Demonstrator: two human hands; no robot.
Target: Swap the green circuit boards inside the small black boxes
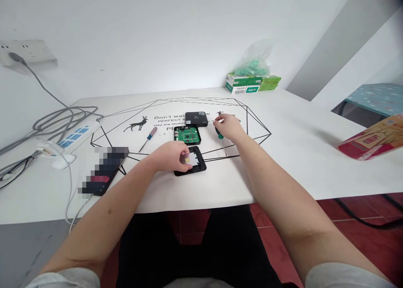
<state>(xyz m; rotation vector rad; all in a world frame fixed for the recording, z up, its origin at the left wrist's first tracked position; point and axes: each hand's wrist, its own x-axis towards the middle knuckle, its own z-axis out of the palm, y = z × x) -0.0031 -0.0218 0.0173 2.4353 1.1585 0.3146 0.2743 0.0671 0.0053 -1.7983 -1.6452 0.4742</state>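
Head view, counter (289, 166) print: "Don't wai…", "PERFECT M…", partly covered.
Black box (195, 120): pale labels, too small to read.
Black casing (200, 140): holds a green circuit board (188, 135), just in front of the box.
Black cover (202, 166): nearer the person, pale plate (193, 160) inside.
Left hand (171, 155): on the cover; cannot tell whether its grip is clenched.
Right hand (231, 126): grip grasping green-handled screwdriver (219, 135), tip down.

Exposure: bright, diffuse, source out of frame | Shadows: soft, faint on table (292, 162), deeper beneath; trousers (145, 250) nearly detailless | Distortion: wide-angle, table edge bowed, packet (373, 139) stretched at right | Vignette: upper right corner darkened | Focus: cover (202, 165) fairly sharp | Mosaic: blocks over phone (107, 170)
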